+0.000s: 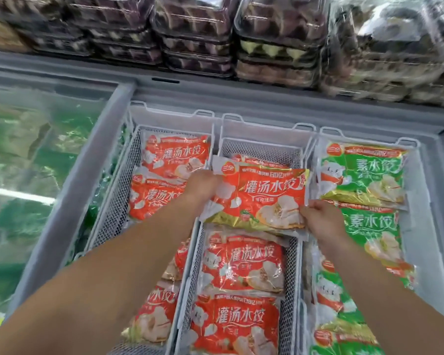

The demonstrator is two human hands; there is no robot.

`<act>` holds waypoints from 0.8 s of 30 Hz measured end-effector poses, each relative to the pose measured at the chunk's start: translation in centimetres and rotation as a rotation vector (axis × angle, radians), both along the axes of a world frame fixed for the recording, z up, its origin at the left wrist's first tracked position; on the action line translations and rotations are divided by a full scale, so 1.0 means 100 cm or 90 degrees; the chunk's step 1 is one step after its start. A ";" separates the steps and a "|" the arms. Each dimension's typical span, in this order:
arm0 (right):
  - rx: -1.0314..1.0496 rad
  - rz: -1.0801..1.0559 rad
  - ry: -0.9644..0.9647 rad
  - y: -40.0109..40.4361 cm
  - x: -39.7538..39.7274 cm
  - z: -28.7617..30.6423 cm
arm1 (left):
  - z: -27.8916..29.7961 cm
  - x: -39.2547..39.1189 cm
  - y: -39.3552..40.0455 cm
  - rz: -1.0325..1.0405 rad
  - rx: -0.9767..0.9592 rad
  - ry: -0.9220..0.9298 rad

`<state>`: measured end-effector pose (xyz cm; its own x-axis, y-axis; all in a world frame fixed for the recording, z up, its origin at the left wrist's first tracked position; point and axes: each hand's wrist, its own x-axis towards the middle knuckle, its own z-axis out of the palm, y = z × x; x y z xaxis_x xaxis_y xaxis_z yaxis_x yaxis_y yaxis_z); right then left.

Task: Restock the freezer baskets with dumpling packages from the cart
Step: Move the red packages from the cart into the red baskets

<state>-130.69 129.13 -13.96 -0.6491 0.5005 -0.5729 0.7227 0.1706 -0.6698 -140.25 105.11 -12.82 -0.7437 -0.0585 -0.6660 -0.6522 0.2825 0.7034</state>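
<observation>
Red pack [262, 198] held level over the far half of the middle basket [260, 146], tilted slightly, its near edge overlapping the red pack below at 6 o'clock. Left hand [203, 187] grips the pack's 9 o'clock edge, fingers hidden beneath. Right hand [321, 216] pinches the 4 o'clock corner, thumb on top.

Judged: placing step. Pack is best lowered flat into the far gap, label up, squared to the mesh walls, corners freed from the rim before release.

Left basket [113, 190] holds red packs; green packs [364, 175] lie at 3 o'clock. Egg trays [280, 34] stacked at 12 o'clock.
</observation>
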 end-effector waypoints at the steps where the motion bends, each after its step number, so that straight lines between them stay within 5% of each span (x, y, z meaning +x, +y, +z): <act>1: 0.004 0.001 -0.002 0.000 -0.010 0.001 | 0.001 -0.010 0.003 -0.007 -0.006 0.008; 4: 0.034 0.050 -0.010 0.008 -0.048 -0.004 | -0.018 -0.044 0.020 -0.055 -0.067 0.059; 9: 0.241 0.355 0.041 0.004 -0.073 -0.020 | -0.061 -0.043 0.029 -0.417 -0.326 0.276; 12: 0.273 0.539 -0.048 -0.004 -0.080 -0.063 | -0.099 -0.027 0.039 -0.646 -0.385 0.214; 18: 0.242 0.671 -0.225 -0.016 -0.072 -0.119 | -0.140 -0.022 0.035 -0.731 -0.415 0.120; 24: 0.284 0.676 -0.189 -0.021 -0.048 -0.131 | -0.147 -0.018 0.035 -0.722 -0.414 0.081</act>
